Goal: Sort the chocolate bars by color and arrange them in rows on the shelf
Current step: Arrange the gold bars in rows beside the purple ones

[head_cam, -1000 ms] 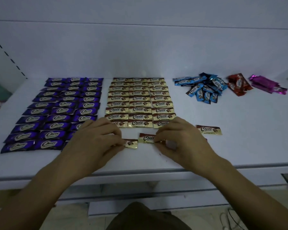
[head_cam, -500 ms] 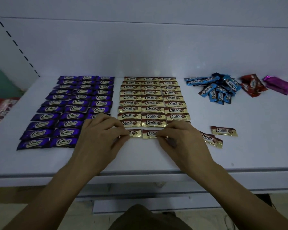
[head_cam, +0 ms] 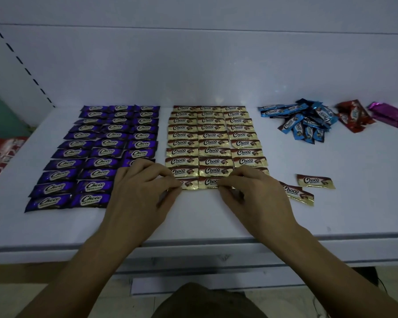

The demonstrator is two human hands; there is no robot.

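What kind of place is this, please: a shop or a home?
Most likely a shop or its stockroom, though I cannot be sure. The white shelf has a slotted upright at its left like retail shelving, and many identical wrapped purple bars and gold bars lie in rows.

Left hand (head_cam: 140, 193) and right hand (head_cam: 256, 196) pinch gold bars (head_cam: 210, 182).

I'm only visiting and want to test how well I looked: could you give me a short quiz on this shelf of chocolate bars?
1. True or false: the blue bars lie in neat rows.
2. Which bars sit between the purple bars and the blue ones? A gold, B red, C pink.
3. How many gold bars lie loose right of the right hand?
Key: 1 false; 2 A; 3 two.
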